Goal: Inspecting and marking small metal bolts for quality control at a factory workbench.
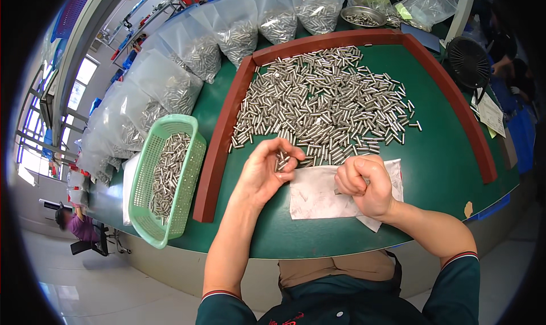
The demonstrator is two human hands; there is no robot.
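Note:
A wide heap of short silvery metal pins (318, 97) covers the middle of the green table. At the heap's near edge my left hand (263, 174) is cupped, its fingers curled around several of the pins. My right hand (369, 185) is closed in a fist to its right, above a stained white cloth (310, 202). Whatever lies inside that fist is mostly hidden by the fingers. The cloth lies flat on the table and touches the heap's near side.
A red-brown frame (335, 40) borders the heap on three sides. Left of it stands a green perforated basket (193, 171) with more pins. Clear bags of pins (236, 37) line the far and left sides. A metal bowl (363, 16) and black fan (467, 62) stand behind.

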